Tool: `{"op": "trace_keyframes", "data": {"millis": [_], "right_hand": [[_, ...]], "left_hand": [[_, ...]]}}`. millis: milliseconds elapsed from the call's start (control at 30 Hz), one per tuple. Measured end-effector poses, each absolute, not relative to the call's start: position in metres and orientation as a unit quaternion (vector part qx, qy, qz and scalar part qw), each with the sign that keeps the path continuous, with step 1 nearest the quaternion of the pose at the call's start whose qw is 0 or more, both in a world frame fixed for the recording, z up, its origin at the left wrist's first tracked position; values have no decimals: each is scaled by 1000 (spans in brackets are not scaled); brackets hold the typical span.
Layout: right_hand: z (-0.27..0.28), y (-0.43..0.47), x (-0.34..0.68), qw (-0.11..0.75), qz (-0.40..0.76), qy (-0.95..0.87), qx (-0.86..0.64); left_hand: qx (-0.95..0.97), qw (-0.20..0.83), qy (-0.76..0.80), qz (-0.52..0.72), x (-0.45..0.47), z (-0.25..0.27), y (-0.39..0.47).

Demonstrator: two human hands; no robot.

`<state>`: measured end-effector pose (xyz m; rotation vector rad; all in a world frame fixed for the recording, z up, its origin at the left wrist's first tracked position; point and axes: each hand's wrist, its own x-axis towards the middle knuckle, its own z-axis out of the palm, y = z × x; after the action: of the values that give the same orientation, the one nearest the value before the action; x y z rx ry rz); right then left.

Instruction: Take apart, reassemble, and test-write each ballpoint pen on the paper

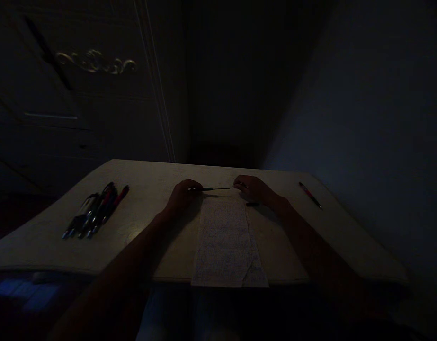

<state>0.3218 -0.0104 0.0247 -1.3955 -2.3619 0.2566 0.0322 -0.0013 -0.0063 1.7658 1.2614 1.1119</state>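
- Dim room; dark panelled furniture [108, 113] with a pale scroll ornament [97, 62] stands beyond the left side of the table, and a plain wall [360, 118] runs along the right side.
- Table [147, 194]: pale top, rounded far corners, lit weakly.
- Left hand [185, 192]: near the middle of the far edge, fingers clamped on a slim green rod [207, 189], which resembles a pen refill. Its thinner dark end points toward the table's right edge and stops short of the other hand.
- Right hand [249, 184]: also near the far edge, well apart from the left; fingers closed on a small dark item [243, 184], mostly hidden, identity not determinable.
- Short dark piece [252, 204]: on the tabletop, just below the right hand, near the top right corner of the sheet.
- Creased sheet [223, 241]: runs from mid-table to the near edge, between the forearms; a second layer shows along its right side. Paper or cloth cannot be told.
- Pile of pens [97, 208]: toward the left edge, lying side by side and overlapping, some red, some dark; count unclear.
- Red-and-black pen [310, 195]: alone near the right edge, lying slantwise, silver tip toward the near right corner.
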Motion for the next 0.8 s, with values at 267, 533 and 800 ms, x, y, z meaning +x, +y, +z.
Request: {"op": "trace_keyframes", "data": {"millis": [267,533,800], "right_hand": [[23,-11,320,191,95,-859,-466],[21,-11,319,193,85,-864,-456],[18,-16,308,192,74,-878,-432]], "left_hand": [[738,273,475,395,30,-6,1],[736,285,472,392,31,-7,-1],[755,293,445,383,34,-1,-6]]}}
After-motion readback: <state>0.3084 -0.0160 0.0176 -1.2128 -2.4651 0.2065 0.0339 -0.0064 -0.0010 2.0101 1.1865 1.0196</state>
